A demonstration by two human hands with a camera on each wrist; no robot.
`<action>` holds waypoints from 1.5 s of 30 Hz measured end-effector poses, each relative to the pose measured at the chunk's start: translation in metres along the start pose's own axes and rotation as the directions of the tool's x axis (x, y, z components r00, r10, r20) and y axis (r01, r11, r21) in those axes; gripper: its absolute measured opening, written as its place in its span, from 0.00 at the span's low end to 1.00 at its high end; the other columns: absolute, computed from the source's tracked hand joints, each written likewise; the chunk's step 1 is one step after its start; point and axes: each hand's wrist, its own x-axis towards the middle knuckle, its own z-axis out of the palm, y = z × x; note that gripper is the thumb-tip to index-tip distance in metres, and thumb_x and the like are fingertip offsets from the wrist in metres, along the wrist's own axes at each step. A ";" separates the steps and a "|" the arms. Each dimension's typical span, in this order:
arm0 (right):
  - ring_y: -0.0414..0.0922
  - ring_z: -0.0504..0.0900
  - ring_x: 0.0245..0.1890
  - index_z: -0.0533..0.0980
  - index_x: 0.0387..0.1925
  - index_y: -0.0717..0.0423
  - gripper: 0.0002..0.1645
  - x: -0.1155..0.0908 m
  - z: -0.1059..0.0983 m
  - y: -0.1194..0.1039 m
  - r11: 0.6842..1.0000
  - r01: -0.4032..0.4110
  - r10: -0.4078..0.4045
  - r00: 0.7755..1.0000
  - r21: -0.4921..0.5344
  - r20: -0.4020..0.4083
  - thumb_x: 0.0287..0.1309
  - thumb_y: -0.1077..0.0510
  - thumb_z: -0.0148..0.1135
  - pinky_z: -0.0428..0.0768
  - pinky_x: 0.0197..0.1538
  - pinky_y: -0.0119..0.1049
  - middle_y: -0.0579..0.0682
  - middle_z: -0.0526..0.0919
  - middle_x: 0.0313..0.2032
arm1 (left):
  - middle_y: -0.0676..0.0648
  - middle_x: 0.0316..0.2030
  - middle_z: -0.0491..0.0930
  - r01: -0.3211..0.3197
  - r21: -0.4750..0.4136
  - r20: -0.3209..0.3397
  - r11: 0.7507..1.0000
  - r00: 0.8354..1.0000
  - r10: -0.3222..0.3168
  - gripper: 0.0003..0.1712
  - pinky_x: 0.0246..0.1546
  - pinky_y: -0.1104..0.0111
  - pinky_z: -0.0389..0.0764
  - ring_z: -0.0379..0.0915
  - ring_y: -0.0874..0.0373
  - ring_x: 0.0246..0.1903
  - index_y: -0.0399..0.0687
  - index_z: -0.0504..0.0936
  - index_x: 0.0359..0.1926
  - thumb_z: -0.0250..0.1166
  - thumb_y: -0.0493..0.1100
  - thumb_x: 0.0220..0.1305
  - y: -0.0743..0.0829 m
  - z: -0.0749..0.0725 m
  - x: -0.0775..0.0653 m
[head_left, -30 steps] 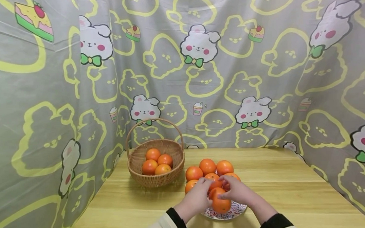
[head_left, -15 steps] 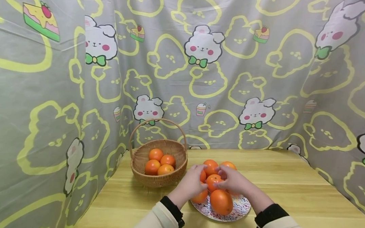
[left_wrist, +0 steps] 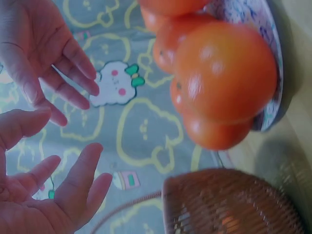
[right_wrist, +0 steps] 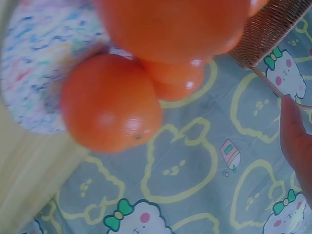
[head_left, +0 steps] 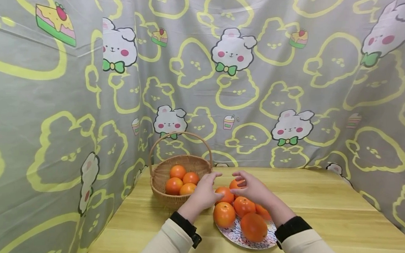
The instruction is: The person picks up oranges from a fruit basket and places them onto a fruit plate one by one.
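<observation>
In the head view, several oranges [head_left: 224, 214] sit on a round plate [head_left: 241, 241] with a colourful squiggle pattern, one large orange [head_left: 253, 227] at its near side. My left hand [head_left: 204, 192] is raised above the plate's left side, between it and the basket, fingers spread and holding nothing. Opposite, my right hand [head_left: 253, 187] hovers over the far right of the oranges with relaxed fingers, also holding nothing, and hides part of the fruit behind it. Both palms face each other with a gap between, which the left wrist view also shows. The right wrist view has oranges [right_wrist: 112, 103] close below.
A wicker basket [head_left: 170, 199] with a tall arched handle and several oranges in it stands at the left, partly behind my left hand. The wooden table [head_left: 328, 204] ends at a grey cartoon-print curtain [head_left: 187, 89] at the back and sides.
Both hands have moved up and away from the near orange, spreading apart over the far oranges. That orange now rests free on the plate. The head view has shifted slightly.
</observation>
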 end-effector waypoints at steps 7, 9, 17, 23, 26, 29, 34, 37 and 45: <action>0.54 0.75 0.50 0.65 0.59 0.51 0.35 0.020 0.012 -0.016 0.997 0.038 -0.035 0.999 0.063 -0.039 0.49 0.52 0.67 0.76 0.48 0.47 0.58 0.72 0.54 | 0.40 0.56 0.68 0.054 -0.163 -0.045 0.985 0.997 -0.063 0.33 0.50 0.55 0.71 0.67 0.45 0.54 0.47 0.68 0.58 0.69 0.42 0.51 -0.024 -0.019 0.007; 0.54 0.75 0.50 0.65 0.60 0.51 0.35 0.025 0.018 -0.018 0.996 0.053 -0.050 0.998 0.077 -0.041 0.50 0.53 0.67 0.76 0.48 0.47 0.58 0.71 0.54 | 0.39 0.56 0.69 0.072 -0.203 -0.057 0.976 0.995 -0.086 0.31 0.49 0.54 0.72 0.67 0.43 0.53 0.45 0.68 0.57 0.68 0.43 0.52 -0.031 -0.024 0.009; 0.56 0.74 0.50 0.64 0.61 0.50 0.37 0.042 0.033 -0.023 0.995 0.045 -0.043 0.999 0.091 -0.026 0.50 0.50 0.66 0.77 0.46 0.47 0.60 0.70 0.56 | 0.40 0.58 0.66 0.161 -0.298 -0.073 0.941 0.979 -0.190 0.29 0.51 0.51 0.69 0.64 0.42 0.56 0.46 0.67 0.58 0.66 0.42 0.55 -0.045 -0.045 0.010; 0.57 0.74 0.51 0.64 0.61 0.51 0.36 0.055 0.044 -0.029 0.994 0.020 -0.018 1.000 0.107 -0.015 0.51 0.50 0.65 0.78 0.44 0.45 0.60 0.69 0.56 | 0.38 0.57 0.66 0.189 -0.317 -0.090 0.929 0.970 -0.228 0.28 0.52 0.51 0.69 0.63 0.40 0.57 0.46 0.67 0.58 0.65 0.40 0.56 -0.060 -0.050 0.014; 0.56 0.74 0.51 0.64 0.61 0.52 0.36 0.059 0.049 -0.032 0.995 0.018 -0.017 1.000 0.101 -0.009 0.52 0.50 0.65 0.78 0.44 0.44 0.60 0.70 0.55 | 0.39 0.57 0.67 0.199 -0.304 -0.098 0.932 0.966 -0.239 0.28 0.51 0.52 0.70 0.64 0.42 0.55 0.46 0.68 0.58 0.65 0.40 0.56 -0.068 -0.050 0.016; 0.55 0.74 0.51 0.64 0.61 0.52 0.35 0.061 0.054 -0.034 0.996 0.011 -0.012 1.000 0.085 0.004 0.53 0.50 0.64 0.77 0.45 0.45 0.59 0.70 0.55 | 0.38 0.55 0.68 0.198 -0.290 -0.116 0.936 0.964 -0.240 0.27 0.50 0.53 0.71 0.66 0.43 0.54 0.44 0.68 0.57 0.65 0.40 0.56 -0.075 -0.050 0.018; 0.54 0.74 0.51 0.65 0.60 0.52 0.34 0.065 0.062 -0.035 0.998 0.007 -0.009 0.999 0.064 0.037 0.53 0.50 0.64 0.77 0.46 0.45 0.58 0.71 0.53 | 0.38 0.52 0.71 0.201 -0.231 -0.178 0.952 0.953 -0.244 0.28 0.50 0.53 0.71 0.68 0.44 0.52 0.40 0.70 0.55 0.67 0.38 0.53 -0.092 -0.052 0.023; 0.54 0.74 0.50 0.65 0.60 0.52 0.34 0.068 0.066 -0.035 0.999 0.009 -0.011 0.999 0.047 0.044 0.53 0.49 0.64 0.77 0.46 0.45 0.58 0.71 0.53 | 0.37 0.51 0.71 0.225 -0.152 -0.191 0.962 0.949 -0.252 0.27 0.49 0.53 0.70 0.67 0.44 0.52 0.40 0.70 0.54 0.67 0.38 0.52 -0.102 -0.051 0.028; 0.55 0.75 0.50 0.64 0.60 0.53 0.33 0.075 0.077 -0.038 0.999 0.030 -0.031 0.998 0.023 0.045 0.54 0.50 0.63 0.77 0.46 0.46 0.59 0.71 0.53 | 0.35 0.51 0.70 0.253 0.023 -0.137 0.967 0.959 -0.247 0.26 0.45 0.53 0.72 0.69 0.43 0.48 0.39 0.72 0.52 0.67 0.36 0.49 -0.117 -0.044 0.040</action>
